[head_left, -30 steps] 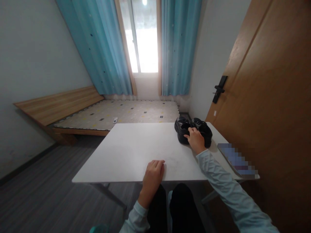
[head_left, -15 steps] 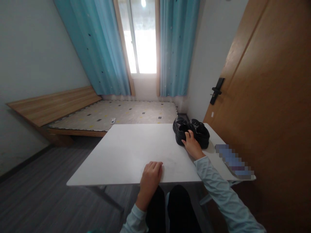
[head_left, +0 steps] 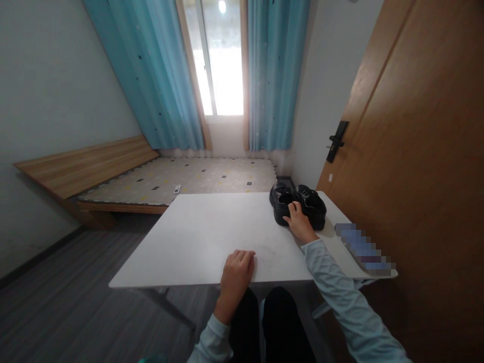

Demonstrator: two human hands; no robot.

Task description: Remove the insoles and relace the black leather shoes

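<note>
A pair of black lace-up shoes (head_left: 279,210) stands side by side at the far right of the white table (head_left: 204,237), heels toward me. My right hand (head_left: 301,224) grips the heel of the left shoe, fingers over its collar and thumb on the outside. The other black shoe (head_left: 316,214) stands close against it, partly behind my hand. At the table's near edge rests my left hand (head_left: 237,271), its fingers curled together, with nothing visible in them.
A blurred-out flat bluish item (head_left: 363,249) lies along the table's right edge. Beyond the table is a bed (head_left: 212,174) with a small white remote (head_left: 177,189) on it. A wooden door (head_left: 416,151) stands close on the right.
Almost nothing differs. The view has shifted slightly; my right hand stays at the left shoe's heel and my left hand stays at the table edge.
</note>
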